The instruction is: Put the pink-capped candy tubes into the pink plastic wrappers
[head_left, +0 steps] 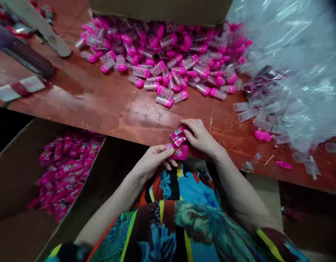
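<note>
At the table's front edge, my left hand [154, 160] pinches a flat pink printed sleeve [180, 153] between thumb and fingers. Just above it, my right hand [200, 136] has its fingers closed around the edge of a second small pink printed sleeve [176, 137], which shows a pale printed block. The two pink pieces lie close together and seem to overlap slightly. Beyond my hands, a heap of clear candy tubes [165, 92] with bright pink caps and small round balls inside spreads over the red-brown tabletop [108, 109].
A cardboard box [162, 11] stands behind the heap. At right lies a large clear plastic bag [301, 72] with empty tubes [247, 114] spilling out. An open carton [17, 174] of pink wrapped packs [64, 174] sits below left. A co-worker's arm [45, 29] reaches in upper left.
</note>
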A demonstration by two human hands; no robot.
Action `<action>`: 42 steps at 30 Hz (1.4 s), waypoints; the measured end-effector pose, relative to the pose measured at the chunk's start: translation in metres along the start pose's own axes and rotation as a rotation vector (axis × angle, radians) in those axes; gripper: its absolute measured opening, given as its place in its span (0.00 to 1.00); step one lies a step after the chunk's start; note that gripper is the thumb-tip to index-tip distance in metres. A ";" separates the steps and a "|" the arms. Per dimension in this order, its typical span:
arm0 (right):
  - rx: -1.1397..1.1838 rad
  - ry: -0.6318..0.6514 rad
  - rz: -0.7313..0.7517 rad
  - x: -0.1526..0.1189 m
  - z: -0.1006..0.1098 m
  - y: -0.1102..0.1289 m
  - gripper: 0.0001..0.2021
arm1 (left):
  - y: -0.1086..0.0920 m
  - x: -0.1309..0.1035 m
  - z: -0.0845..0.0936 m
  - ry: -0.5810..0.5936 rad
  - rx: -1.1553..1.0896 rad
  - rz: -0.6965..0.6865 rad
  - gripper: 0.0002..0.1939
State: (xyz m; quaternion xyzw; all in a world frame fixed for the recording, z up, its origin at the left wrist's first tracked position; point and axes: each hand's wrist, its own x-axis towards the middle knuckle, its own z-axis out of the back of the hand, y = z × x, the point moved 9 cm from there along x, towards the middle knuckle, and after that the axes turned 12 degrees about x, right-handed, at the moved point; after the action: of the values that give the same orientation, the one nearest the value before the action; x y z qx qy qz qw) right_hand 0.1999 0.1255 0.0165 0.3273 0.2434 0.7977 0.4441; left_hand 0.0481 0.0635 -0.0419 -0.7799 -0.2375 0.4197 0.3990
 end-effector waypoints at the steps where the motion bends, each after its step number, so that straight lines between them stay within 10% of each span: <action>1: -0.016 0.016 -0.002 0.000 -0.002 0.001 0.18 | 0.003 0.002 -0.006 0.013 -0.012 0.013 0.19; 15: -0.127 0.225 -0.231 -0.024 -0.011 -0.001 0.16 | 0.016 0.001 -0.013 0.008 -0.144 0.036 0.11; 29: -0.065 -0.037 -0.307 -0.028 0.003 0.009 0.05 | 0.014 -0.001 -0.009 -0.030 -0.139 0.001 0.12; 35: -0.651 -0.153 -0.107 0.012 0.008 0.019 0.08 | -0.008 -0.002 0.014 -0.147 -0.057 -0.083 0.12; 42: -0.817 -0.082 -0.123 0.016 -0.048 0.032 0.15 | -0.019 -0.013 0.057 -0.324 -0.128 -0.154 0.14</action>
State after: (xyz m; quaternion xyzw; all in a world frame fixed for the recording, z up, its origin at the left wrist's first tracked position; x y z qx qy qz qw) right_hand 0.1403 0.1193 0.0111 0.1405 -0.0921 0.7870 0.5937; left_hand -0.0079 0.0893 -0.0390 -0.7053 -0.3838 0.4921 0.3362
